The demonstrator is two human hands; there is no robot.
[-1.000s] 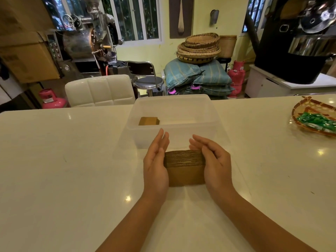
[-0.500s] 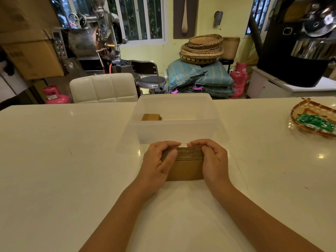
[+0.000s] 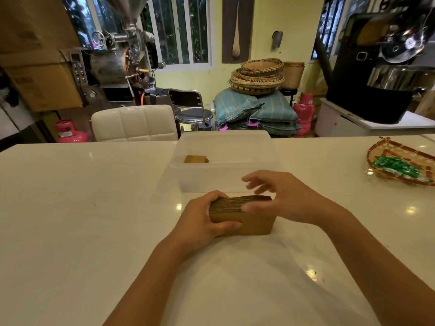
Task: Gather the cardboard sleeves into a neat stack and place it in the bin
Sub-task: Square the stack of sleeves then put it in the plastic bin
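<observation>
Head view: stack of cardboard sleeves [image 3: 244, 215] on white table [image 3: 82, 208], just in front of clear bin [image 3: 226, 177]; left hand [image 3: 202, 220] clamped on stack's left end; right hand [image 3: 282, 198] spread loose over right end, thumb touching top edge; smaller sleeve pile [image 3: 195, 159] inside bin.

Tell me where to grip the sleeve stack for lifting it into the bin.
Clamp the sleeve stack across its two short ends, one hand per side. The left hand already wraps the left end; the loose layered edges face up, so squeezing end to end likely keeps them aligned.
</observation>
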